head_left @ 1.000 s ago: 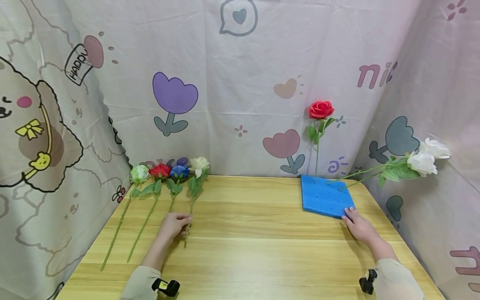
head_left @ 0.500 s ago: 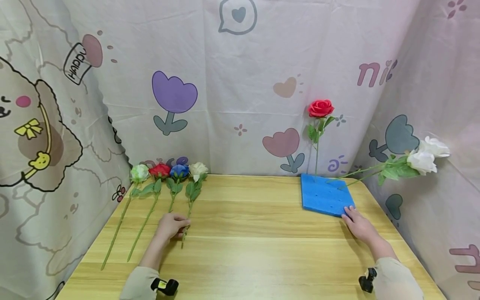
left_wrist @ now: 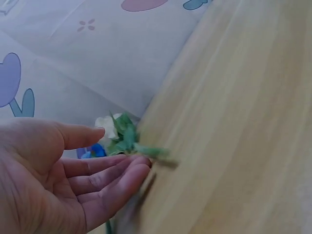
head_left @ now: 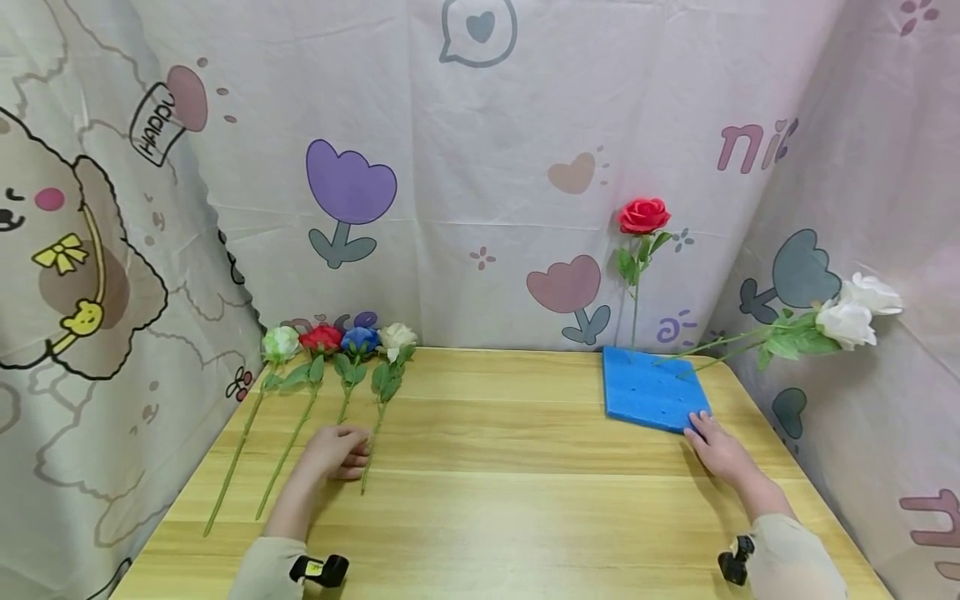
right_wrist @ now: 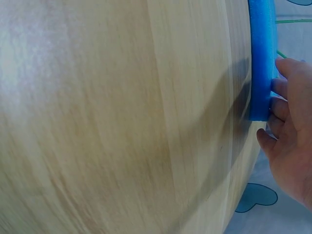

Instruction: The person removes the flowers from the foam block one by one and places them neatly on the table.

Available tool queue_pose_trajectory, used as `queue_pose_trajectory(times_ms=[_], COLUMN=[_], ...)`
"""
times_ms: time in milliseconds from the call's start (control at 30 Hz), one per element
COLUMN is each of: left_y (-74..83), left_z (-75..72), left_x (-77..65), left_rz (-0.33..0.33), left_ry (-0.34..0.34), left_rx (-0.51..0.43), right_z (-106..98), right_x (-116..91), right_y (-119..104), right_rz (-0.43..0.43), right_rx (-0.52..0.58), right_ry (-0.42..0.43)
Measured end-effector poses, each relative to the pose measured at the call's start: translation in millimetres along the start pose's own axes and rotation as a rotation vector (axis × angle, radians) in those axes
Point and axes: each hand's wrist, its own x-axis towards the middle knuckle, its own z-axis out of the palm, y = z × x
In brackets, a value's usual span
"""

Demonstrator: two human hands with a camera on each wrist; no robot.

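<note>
My left hand [head_left: 333, 452] is beside the stem of a cream-white rose [head_left: 396, 337] lying on the table. In the left wrist view the thumb stands apart from the loosely bent fingers [left_wrist: 105, 183], with nothing pinched between them. To its left lie a blue rose [head_left: 360, 340], a red rose [head_left: 321, 338] and a pale green rose [head_left: 281, 344]. My right hand [head_left: 723, 457] rests its fingers on the near right corner of a blue foam board [head_left: 645, 396]. An upright red rose [head_left: 643, 217] and two leaning white roses [head_left: 847, 323] stand in the board.
The wooden table [head_left: 487, 525] runs between the two hands. Printed cloth [head_left: 480, 167] hangs behind the table and along both sides. The white rose heads reach past the table's right edge. Small holes dot the board.
The cream rose's head and stem have come down and shifted slightly left. My left hand has let go of the stem and drawn left. My right hand stays on the board.
</note>
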Motion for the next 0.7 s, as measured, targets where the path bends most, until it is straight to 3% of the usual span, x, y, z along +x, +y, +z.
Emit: queue_pose_trajectory(times_ms=[200,467,700], left_y=[18.6,49.0,73.5], left_z=[-4.4,-0.9,8.4], left_x=[-8.0,-10.8,-4.4], left_rz=[0.000,0.077,0.148], left_ry=[-0.012,-0.063,-0.104], left_rx=[0.008,0.091,0.147], right_z=[-1,0,-1], right_x=[-1,0,0], right_y=[-1,0,-1], right_rz=[0.003,0.008,0.009], right_rx=[0.008,0.013,0.020], right_ry=[-0.006,-0.008,-0.008])
